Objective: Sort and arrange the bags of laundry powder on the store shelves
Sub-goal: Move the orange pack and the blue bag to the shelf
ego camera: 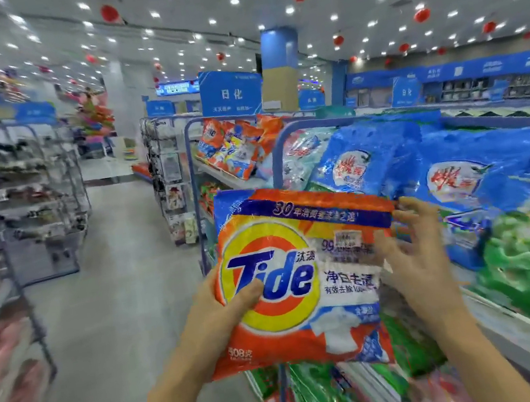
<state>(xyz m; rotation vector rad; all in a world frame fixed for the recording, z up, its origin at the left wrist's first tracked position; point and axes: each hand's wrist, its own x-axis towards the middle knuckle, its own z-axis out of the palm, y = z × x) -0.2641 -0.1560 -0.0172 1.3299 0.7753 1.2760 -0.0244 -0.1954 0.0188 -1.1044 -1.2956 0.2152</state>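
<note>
Store shelves (519,325) on the right already carry blue bags (451,181) and green bags (529,249), yet the orange Tide bag (283,317) hangs off-shelf before them, left grip (212,317) clamping its left edge, right grip (411,255) spread wide at its right edge, placement pending.

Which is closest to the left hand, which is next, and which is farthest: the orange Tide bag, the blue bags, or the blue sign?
1. The orange Tide bag: right in the left hand, thumb on its front.
2. The blue bags: stacked off to the right, behind the held bag.
3. The blue sign: far off, up high in the middle.
</note>
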